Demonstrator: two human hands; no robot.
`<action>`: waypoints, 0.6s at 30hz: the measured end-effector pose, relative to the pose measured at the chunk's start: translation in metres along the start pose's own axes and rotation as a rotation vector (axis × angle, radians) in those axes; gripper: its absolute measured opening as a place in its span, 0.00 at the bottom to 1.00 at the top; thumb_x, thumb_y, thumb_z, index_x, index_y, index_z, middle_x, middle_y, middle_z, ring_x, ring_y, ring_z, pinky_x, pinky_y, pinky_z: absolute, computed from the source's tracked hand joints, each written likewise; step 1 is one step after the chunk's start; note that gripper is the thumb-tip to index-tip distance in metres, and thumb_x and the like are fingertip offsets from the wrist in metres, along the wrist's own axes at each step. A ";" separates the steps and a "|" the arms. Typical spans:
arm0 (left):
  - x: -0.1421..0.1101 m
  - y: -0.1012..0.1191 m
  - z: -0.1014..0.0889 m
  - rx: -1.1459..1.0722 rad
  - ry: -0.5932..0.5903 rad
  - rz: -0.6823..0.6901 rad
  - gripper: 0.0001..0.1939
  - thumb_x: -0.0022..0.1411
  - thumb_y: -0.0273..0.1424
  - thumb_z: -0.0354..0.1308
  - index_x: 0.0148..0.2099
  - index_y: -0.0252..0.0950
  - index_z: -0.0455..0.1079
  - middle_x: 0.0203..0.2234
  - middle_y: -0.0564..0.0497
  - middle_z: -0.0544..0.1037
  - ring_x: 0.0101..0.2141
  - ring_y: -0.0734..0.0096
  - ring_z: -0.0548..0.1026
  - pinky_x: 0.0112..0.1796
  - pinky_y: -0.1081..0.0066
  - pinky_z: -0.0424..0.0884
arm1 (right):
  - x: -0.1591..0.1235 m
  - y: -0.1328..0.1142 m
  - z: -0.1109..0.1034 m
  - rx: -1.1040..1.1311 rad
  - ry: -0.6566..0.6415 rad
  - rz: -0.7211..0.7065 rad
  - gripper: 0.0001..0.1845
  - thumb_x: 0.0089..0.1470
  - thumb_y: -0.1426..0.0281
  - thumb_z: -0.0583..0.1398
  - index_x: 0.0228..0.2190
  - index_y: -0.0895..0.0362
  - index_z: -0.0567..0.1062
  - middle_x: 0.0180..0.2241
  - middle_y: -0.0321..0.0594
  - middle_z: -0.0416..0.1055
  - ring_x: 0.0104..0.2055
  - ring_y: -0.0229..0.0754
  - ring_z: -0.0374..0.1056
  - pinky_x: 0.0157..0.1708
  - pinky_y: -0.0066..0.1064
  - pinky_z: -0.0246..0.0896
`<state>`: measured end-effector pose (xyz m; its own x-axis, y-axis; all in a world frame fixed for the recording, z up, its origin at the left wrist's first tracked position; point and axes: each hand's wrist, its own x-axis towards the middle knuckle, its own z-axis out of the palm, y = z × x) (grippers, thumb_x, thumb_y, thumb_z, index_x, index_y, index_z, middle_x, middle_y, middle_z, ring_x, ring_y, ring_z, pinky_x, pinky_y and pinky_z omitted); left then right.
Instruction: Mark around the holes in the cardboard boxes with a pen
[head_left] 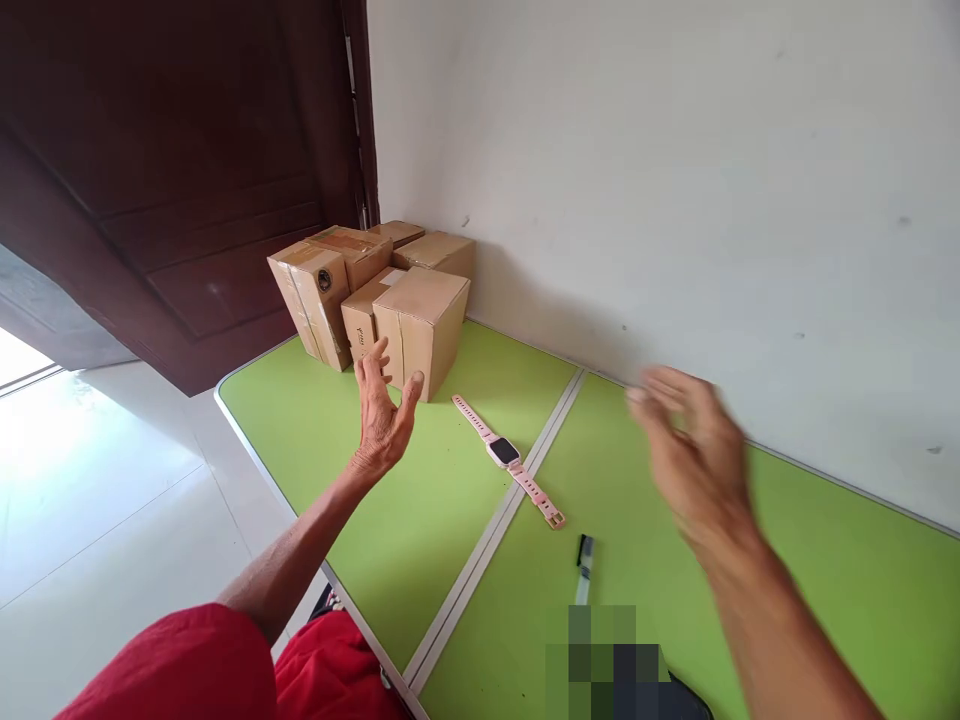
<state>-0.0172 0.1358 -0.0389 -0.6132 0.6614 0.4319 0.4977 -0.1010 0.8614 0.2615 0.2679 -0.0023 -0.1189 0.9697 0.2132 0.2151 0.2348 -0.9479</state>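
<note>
My left hand (pixel 382 410) hovers open above the green table (pixel 360 500), palm turned right, fingers spread, holding nothing; it is just in front of the nearest cardboard box (pixel 424 325). My right hand (pixel 694 455) is raised over the right half of the table, blurred by motion, its fingers stretched out and empty. Between the hands a pink smartwatch (pixel 508 455) lies flat with its strap stretched out, next to the table's centre seam. A small black-and-white marker (pixel 584 565) lies nearer to me.
Several cardboard boxes (pixel 337 275) are stacked at the table's far corner against the white wall (pixel 675 180). A dark wooden door (pixel 172 170) stands at the left. White floor tiles (pixel 97 500) lie beyond the left table edge. My red clothing (pixel 225 670) shows at the bottom.
</note>
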 end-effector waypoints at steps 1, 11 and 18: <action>0.006 -0.009 -0.001 0.010 0.023 -0.019 0.42 0.77 0.59 0.57 0.79 0.39 0.57 0.72 0.28 0.63 0.70 0.37 0.68 0.66 0.34 0.72 | 0.010 -0.007 0.028 0.047 -0.081 -0.001 0.33 0.59 0.40 0.71 0.57 0.45 0.79 0.72 0.53 0.72 0.74 0.67 0.69 0.74 0.69 0.62; 0.033 -0.065 -0.002 0.055 -0.068 -0.153 0.52 0.73 0.55 0.61 0.85 0.35 0.47 0.77 0.27 0.62 0.80 0.37 0.57 0.77 0.36 0.57 | 0.099 -0.004 0.231 0.291 -0.222 0.105 0.51 0.45 0.19 0.54 0.50 0.45 0.76 0.68 0.48 0.77 0.69 0.64 0.71 0.59 0.57 0.76; 0.033 -0.065 -0.018 0.046 -0.111 -0.182 0.55 0.73 0.60 0.62 0.86 0.37 0.47 0.78 0.28 0.62 0.79 0.38 0.59 0.78 0.40 0.55 | 0.096 -0.004 0.230 0.277 -0.218 0.121 0.51 0.43 0.15 0.55 0.36 0.48 0.76 0.45 0.49 0.82 0.54 0.63 0.76 0.47 0.52 0.78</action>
<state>-0.0804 0.1512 -0.0754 -0.6255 0.7436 0.2364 0.4139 0.0594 0.9084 0.0262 0.3447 -0.0327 -0.3184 0.9455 0.0684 -0.0264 0.0633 -0.9976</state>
